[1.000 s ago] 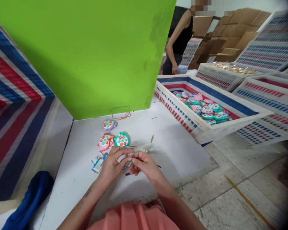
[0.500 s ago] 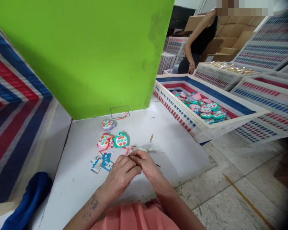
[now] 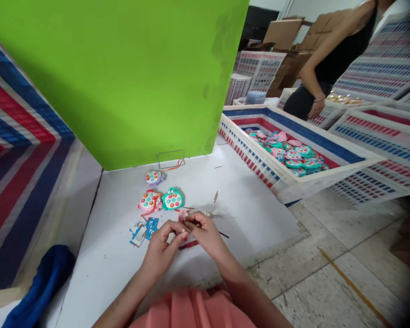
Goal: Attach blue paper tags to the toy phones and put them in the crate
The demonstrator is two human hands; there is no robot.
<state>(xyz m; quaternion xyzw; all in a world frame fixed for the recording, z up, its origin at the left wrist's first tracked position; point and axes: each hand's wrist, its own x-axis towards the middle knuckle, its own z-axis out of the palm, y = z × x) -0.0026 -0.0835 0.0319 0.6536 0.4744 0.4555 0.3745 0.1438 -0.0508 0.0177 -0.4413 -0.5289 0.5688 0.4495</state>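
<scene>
My left hand [image 3: 164, 242] is closed, thumb and forefinger pinched on something too small to make out. Right against its fingertips, my right hand [image 3: 207, 233] is curled, also pinching something I cannot make out. Just beyond them lies a small pink piece [image 3: 182, 215], partly hidden by the fingers. A slim tool with a red handle [image 3: 190, 244] rests on the white tabletop [image 3: 246, 218] below the hands. Beyond the left hand sit a pink animal-shaped button toy [image 3: 148, 200], a green one [image 3: 172, 199] and a purple one [image 3: 152, 177]. Blue-and-white printed cards [image 3: 138, 234] lie beside that hand.
A green panel [image 3: 130, 82] stands at the table's back, a wire frame [image 3: 171, 159] with orange cord before it. At right, a white crate [image 3: 276, 182] holds many similar toys. A blue cloth [image 3: 43, 282] hangs at left. Beyond the crate stands a person [image 3: 341, 54].
My left hand has turned and drawn back slightly, so its thumb and the red-handled tool beneath now show. My right hand has barely moved. The person behind the crate has shifted right and nearer.
</scene>
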